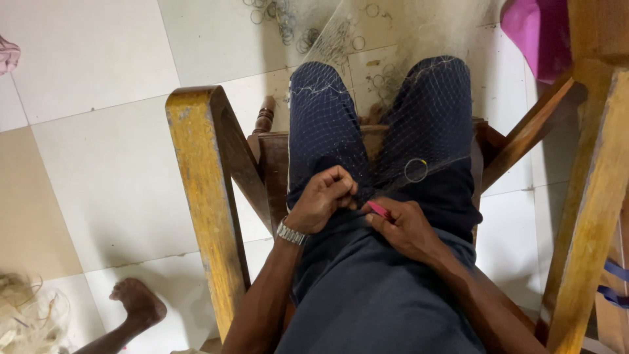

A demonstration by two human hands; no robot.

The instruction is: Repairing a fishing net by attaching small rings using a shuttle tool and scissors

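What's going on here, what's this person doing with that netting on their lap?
A person sits in a wooden chair with a fine net draped over both knees and trailing onto the tiled floor. The left hand pinches the mesh at the lap, and the right hand holds a small pink tool against it. A metal ring hangs in the net on the right thigh. Someone else's bare foot rests on the floor at lower left.
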